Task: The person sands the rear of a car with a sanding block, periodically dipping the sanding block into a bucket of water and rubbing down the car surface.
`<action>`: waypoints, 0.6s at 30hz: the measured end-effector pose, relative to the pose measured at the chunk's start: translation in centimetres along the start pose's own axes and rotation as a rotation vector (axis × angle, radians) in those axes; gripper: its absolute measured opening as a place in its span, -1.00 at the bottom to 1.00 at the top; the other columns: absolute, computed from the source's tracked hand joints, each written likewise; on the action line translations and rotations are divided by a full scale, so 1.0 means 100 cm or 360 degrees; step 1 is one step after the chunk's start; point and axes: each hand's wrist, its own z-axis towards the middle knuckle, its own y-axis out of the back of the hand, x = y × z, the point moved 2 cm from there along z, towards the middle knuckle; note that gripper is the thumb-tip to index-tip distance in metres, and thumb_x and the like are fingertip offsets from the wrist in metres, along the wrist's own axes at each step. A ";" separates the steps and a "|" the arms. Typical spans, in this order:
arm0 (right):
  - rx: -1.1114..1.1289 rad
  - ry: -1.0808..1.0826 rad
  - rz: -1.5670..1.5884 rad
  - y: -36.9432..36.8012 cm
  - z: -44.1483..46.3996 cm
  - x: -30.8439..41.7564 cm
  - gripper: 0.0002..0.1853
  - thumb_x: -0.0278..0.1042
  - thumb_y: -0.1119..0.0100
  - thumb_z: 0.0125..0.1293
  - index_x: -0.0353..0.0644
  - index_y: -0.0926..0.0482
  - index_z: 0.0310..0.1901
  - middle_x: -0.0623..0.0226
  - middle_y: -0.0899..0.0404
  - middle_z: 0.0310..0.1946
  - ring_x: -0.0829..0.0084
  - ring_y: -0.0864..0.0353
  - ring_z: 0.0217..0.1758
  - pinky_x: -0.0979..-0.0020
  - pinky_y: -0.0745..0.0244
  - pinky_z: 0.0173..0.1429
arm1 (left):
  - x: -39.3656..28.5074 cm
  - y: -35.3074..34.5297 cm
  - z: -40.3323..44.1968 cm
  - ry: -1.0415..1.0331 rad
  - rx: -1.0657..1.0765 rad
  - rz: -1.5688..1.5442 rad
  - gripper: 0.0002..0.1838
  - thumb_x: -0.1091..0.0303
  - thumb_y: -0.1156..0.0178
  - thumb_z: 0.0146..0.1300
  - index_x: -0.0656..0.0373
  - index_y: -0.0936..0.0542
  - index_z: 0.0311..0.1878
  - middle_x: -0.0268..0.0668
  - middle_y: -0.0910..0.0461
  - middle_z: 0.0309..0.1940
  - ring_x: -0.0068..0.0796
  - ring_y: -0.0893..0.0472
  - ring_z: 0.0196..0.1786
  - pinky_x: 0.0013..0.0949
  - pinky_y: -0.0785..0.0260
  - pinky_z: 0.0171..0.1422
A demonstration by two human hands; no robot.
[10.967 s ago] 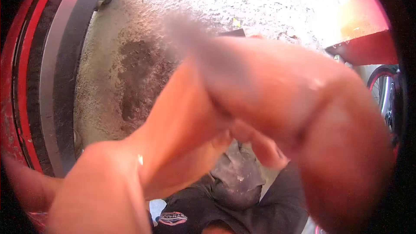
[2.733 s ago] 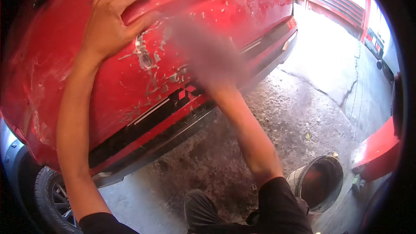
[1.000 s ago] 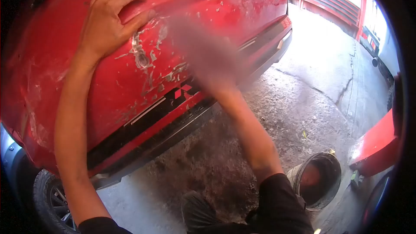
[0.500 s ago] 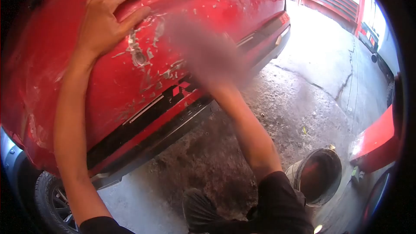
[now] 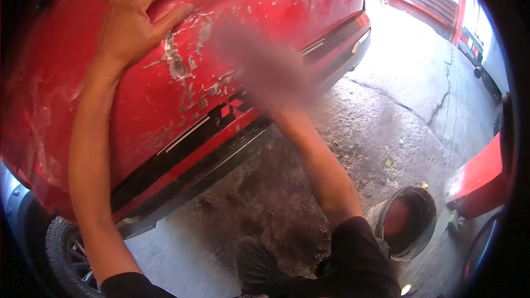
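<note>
Resting on the red car panel (image 5: 146,105), the left hand (image 5: 130,27) had fingers loosely spread, grasping nothing visible; for the blurred right hand (image 5: 265,69), I could not tell. The panel stood directly in front, probably stiff and slippery, better braced by palm than gripped.

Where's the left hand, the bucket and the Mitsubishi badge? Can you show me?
Left hand (image 5: 131,24): head view, back of the hand.
Bucket (image 5: 377,216): head view, outer wall.
Mitsubishi badge (image 5: 225,111): head view, its left diamond.
</note>
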 end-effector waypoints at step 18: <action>-0.0100 -0.0014 0.0028 0.001 0.009 0.015 -0.51 -0.49 -0.39 -0.20 -0.10 -0.59 -0.10 0.29 -0.52 -0.19 0.11 -0.53 0.00 -0.05 -0.36 0.32 | -0.003 0.001 0.003 0.0050 0.0022 -0.0063 -0.64 0.13 -0.47 0.23 0.11 -0.76 0.02 -0.19 -0.66 0.26 -0.12 -0.57 0.36 -0.07 -0.33 0.47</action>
